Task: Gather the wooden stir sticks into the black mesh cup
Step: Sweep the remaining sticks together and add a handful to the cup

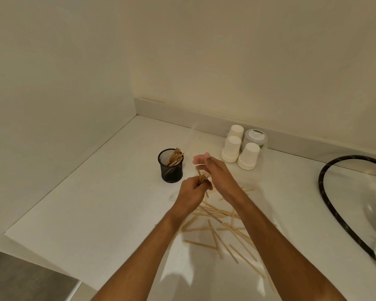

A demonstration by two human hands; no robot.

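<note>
The black mesh cup (170, 166) stands upright on the white counter and holds a bundle of wooden stir sticks (174, 157) leaning to its right rim. Just right of the cup, my left hand (191, 192) is closed around a small bunch of sticks (202, 178) held upright above the counter. My right hand (215, 168) hovers beside that bunch with fingers spread, blurred, holding nothing that I can see. Several loose stir sticks (219, 227) lie scattered on the counter under and between my forearms.
Three upside-down stacks of white paper cups (249, 156) and a lidded clear jar (255, 136) stand at the back by the wall. A black-rimmed round lid or basin (326, 192) lies at the right. The counter's left edge (41, 203) runs near the wall.
</note>
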